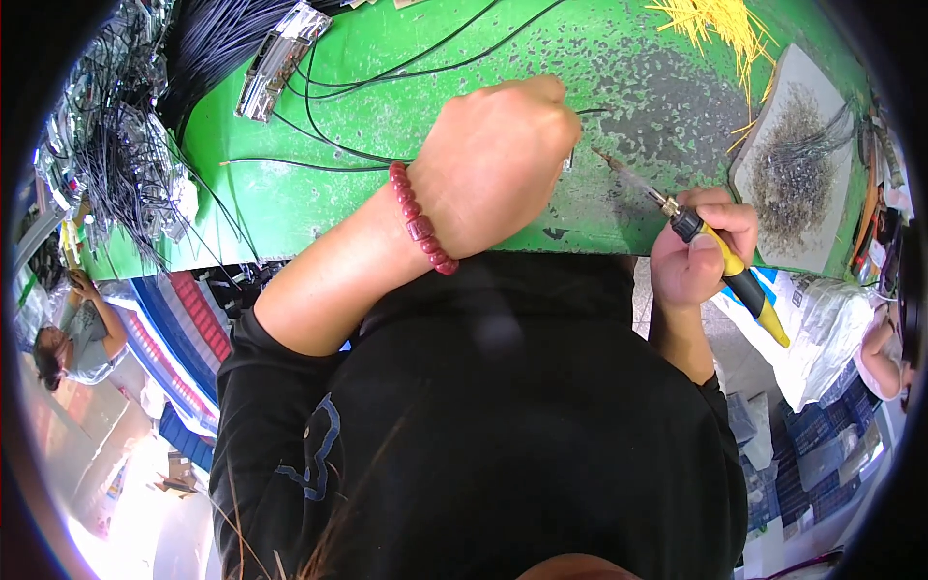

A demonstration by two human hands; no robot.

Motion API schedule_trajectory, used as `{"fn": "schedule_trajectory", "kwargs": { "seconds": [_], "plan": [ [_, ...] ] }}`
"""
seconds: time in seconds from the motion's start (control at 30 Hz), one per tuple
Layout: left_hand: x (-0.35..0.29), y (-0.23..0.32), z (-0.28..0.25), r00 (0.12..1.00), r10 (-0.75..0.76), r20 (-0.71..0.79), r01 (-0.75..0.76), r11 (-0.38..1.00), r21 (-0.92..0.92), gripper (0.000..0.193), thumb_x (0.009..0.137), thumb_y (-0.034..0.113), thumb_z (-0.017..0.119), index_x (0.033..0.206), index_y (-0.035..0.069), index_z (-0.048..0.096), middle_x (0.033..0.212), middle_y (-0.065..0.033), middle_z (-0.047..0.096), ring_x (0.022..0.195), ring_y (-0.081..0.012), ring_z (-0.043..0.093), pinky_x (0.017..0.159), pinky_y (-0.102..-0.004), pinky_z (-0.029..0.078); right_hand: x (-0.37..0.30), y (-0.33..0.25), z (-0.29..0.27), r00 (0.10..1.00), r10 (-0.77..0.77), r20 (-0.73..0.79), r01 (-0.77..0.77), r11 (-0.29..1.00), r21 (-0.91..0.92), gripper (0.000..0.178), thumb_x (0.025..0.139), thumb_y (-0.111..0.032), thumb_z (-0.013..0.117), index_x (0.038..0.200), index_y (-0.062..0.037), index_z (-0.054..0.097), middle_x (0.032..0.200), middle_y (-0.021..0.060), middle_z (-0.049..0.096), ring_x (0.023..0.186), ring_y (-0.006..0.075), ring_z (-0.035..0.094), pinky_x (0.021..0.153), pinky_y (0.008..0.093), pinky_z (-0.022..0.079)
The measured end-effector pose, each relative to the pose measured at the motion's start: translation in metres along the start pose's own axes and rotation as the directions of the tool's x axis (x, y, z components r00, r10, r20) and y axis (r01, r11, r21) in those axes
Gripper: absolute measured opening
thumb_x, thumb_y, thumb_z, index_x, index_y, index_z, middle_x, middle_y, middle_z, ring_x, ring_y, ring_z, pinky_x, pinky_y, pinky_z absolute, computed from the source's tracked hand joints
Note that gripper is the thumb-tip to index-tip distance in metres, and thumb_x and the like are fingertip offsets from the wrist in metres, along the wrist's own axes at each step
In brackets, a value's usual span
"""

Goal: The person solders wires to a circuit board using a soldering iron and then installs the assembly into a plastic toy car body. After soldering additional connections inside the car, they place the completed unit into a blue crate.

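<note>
Soldering iron sat in the right hand, whose fingers closed around its handle. I saw its tip just right of the left hand, whose curled fingers hid any grip from me. Black cables lay left of those fingers.

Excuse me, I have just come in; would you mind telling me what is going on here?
A person is at a green workbench, holding a yellow-and-black soldering iron in the right hand. Its tip points toward the left hand, without touching it. The left hand is curled over the bench; what its fingers may hold is hidden. Loose black wires run toward that hand, and a grey board with dark residue lies at the right.
</note>
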State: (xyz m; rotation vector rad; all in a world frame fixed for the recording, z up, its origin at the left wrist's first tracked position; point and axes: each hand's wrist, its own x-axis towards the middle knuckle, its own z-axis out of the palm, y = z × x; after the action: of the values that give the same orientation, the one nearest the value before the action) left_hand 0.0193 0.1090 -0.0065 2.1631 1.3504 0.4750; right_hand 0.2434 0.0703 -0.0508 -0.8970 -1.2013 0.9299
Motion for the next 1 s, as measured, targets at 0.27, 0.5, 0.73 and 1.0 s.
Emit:
{"fn": "schedule_trajectory", "kwargs": {
  "seconds": [0.27, 0.5, 0.73, 1.0],
  "plan": [
    [0.002, 0.001, 0.0, 1.0, 0.011, -0.027, -0.012, 0.998, -0.054, 0.006, 0.074, 0.002, 0.063, 0.07, 0.001, 0.058, 0.078, -0.0105, 0.058, 0.069, -0.032, 0.059, 0.06, -0.0396, 0.049, 0.019, -0.017, 0.011, 0.982, 0.182, 0.055, -0.178, 0.982, -0.068, 0.057, 0.092, -0.036, 0.06, 0.13, 0.0024, 0.043, 0.095, 0.0168, 0.066, 0.065, 0.0123, 0.056, 0.061, 0.0239, 0.046],
    [0.006, 0.012, 0.011, 0.99, 0.03, -0.134, -0.037, 0.998, -0.056, 0.009, 0.072, 0.004, 0.068, 0.07, 0.004, 0.059, 0.077, -0.0088, 0.059, 0.071, -0.0285, 0.061, 0.061, -0.037, 0.05, 0.052, -0.008, 0.018, 0.96, 0.197, 0.199, -0.094, 0.895, -0.436, 0.036, 0.08, 0.0, 0.071, 0.115, -0.007, 0.061, 0.085, 0.0085, 0.067, 0.072, 0.0101, 0.064, 0.065, 0.0222, 0.05],
    [0.013, 0.008, 0.008, 0.96, 0.174, -0.221, -0.194, 0.979, -0.071, 0.011, 0.068, 0.009, 0.07, 0.072, 0.005, 0.06, 0.076, -0.007, 0.059, 0.072, -0.0277, 0.059, 0.065, -0.0381, 0.05, 0.057, -0.007, 0.032, 0.958, 0.234, 0.165, -0.165, 0.922, -0.35, 0.033, 0.079, 0.005, 0.068, 0.109, -0.0096, 0.061, 0.075, 0.0036, 0.065, 0.064, 0.0065, 0.06, 0.059, 0.0211, 0.049],
    [0.011, 0.013, -0.006, 0.946, 0.171, -0.274, -0.234, 0.948, -0.217, 0.017, 0.07, 0.001, 0.074, 0.083, 0.002, 0.063, 0.08, -0.0095, 0.064, 0.071, -0.0256, 0.062, 0.063, -0.0319, 0.05, 0.061, -0.016, 0.033, 0.961, 0.076, 0.268, 0.021, 0.94, -0.342, 0.038, 0.077, 0.006, 0.07, 0.111, -0.0049, 0.06, 0.077, 0.0041, 0.064, 0.065, 0.0072, 0.059, 0.057, 0.0202, 0.047]
  ]
}}
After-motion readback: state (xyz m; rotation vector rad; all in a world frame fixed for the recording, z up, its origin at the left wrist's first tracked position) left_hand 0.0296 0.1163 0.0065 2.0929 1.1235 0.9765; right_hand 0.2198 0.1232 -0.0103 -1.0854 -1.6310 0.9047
